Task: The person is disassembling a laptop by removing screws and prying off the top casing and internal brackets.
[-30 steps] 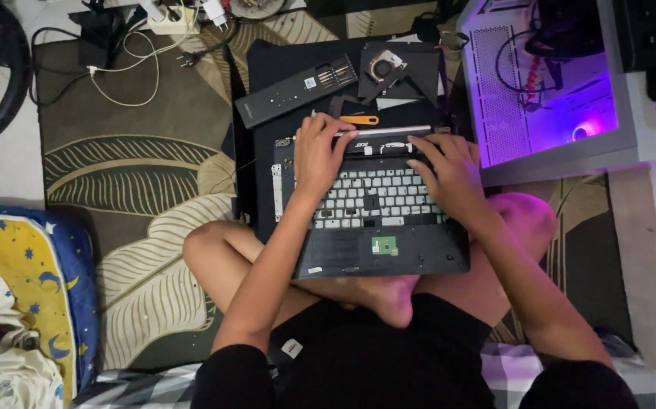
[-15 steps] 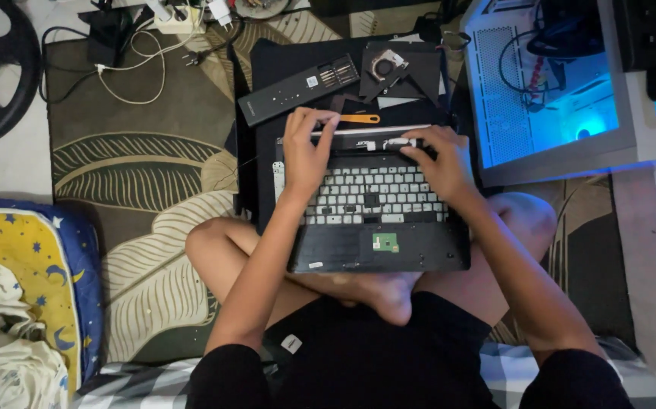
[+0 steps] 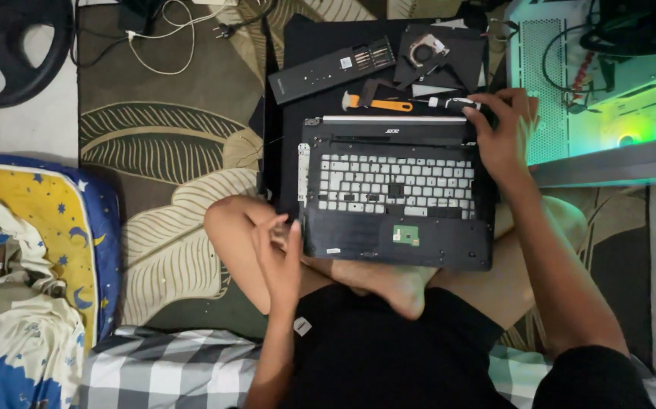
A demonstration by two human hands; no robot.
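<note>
Underneath, leaf-patterned rug (image 3: 169,144), left hand (image 3: 278,254) grip open, right hand (image 3: 504,132) perhaps pinching a screwdriver (image 3: 453,102).

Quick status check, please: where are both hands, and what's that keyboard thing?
Left hand open, off the laptop case. Right hand reaching a screwdriver beyond its top edge. Nothing blocking.

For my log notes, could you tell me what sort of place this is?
Probably a room at home, with repairs done on the floor: a leaf-patterned rug, starry bedding, and a lit computer case beside the opened laptop shell.
</note>
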